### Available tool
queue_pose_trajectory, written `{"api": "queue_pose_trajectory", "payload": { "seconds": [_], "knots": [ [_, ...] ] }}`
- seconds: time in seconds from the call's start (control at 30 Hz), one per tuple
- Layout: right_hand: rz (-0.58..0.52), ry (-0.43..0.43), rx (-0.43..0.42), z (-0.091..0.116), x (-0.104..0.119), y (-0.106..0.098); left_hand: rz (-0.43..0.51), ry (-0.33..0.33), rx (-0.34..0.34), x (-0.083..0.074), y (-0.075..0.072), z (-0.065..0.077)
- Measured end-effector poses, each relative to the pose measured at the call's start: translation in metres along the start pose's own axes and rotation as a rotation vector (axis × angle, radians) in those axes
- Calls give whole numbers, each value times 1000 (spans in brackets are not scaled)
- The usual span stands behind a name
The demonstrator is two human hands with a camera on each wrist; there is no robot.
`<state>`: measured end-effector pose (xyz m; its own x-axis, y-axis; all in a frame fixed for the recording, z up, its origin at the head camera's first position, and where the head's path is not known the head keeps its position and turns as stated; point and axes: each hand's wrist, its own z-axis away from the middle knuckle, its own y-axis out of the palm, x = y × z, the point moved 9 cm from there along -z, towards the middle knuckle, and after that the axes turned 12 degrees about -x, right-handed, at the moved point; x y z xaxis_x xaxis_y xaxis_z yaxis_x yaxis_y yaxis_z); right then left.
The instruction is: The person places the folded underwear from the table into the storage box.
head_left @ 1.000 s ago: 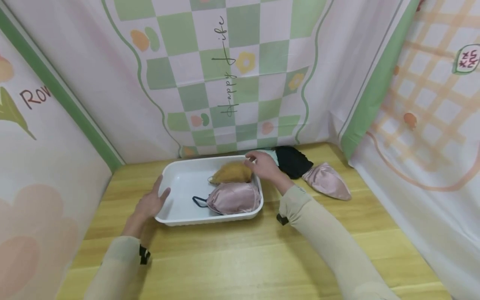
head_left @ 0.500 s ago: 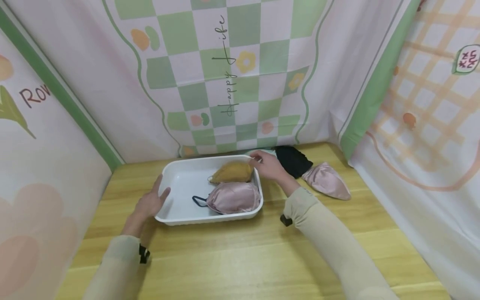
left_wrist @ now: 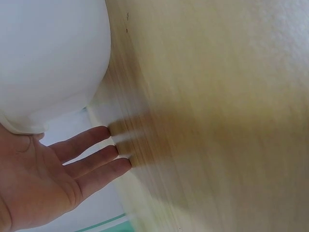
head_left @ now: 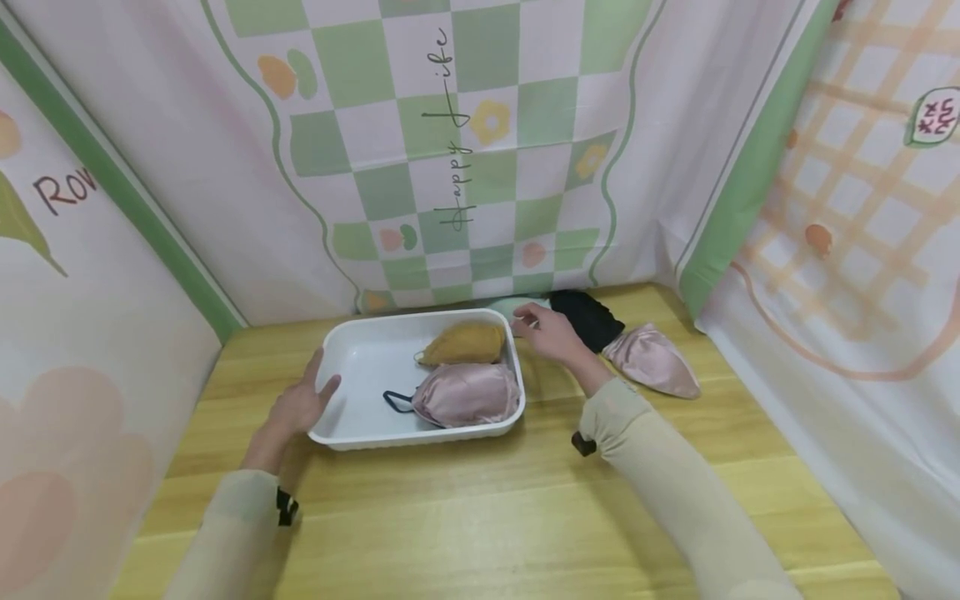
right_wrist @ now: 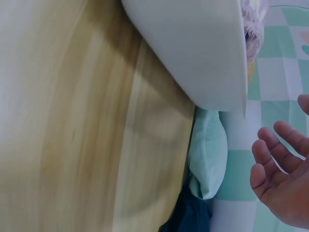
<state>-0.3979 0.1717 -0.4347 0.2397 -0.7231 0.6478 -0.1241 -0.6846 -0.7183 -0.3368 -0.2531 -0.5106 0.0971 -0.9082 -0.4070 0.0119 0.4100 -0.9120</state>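
Note:
A white tray (head_left: 367,436) sits on the table, with my left hand (head_left: 300,406) at its left end. The thumb lies over the rim; in the left wrist view several straight fingers (left_wrist: 91,142) stretch down to the table outside it. Inside the tray, at its right end, lie a mustard-yellow cup-shaped fabric piece (head_left: 467,342) and a pink satin one (head_left: 467,395) with a dark strap loop. My right hand (head_left: 551,332) hovers beyond the right rim, fingers loosely bent and holding nothing. Closest to it is a mint-green padded fabric piece (right_wrist: 208,154), partly hidden in the head view.
Right of the tray, a black fabric piece (head_left: 587,321) lies beside the mint one, and another pink satin piece (head_left: 654,361) is in front of it. Printed curtains (head_left: 480,167) enclose the wooden table (head_left: 465,517) at the back and both sides.
My right hand has drawn back from beside the mustard piece, moving right across the tray's rim and uncovering more of the mint piece. The left hand has stayed at the tray's left end.

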Motion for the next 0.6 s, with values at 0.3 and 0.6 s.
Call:
{"api": "queue_pose_trajectory", "payload": {
  "seconds": [0.3, 0.6],
  "knots": [
    [-1, 30, 23, 7, -13, -8, -5, 1, 1, 3, 3, -4],
    [24, 24, -7, 8, -25, -18, -1, -4, 5, 3, 2, -3]
  ]
}}
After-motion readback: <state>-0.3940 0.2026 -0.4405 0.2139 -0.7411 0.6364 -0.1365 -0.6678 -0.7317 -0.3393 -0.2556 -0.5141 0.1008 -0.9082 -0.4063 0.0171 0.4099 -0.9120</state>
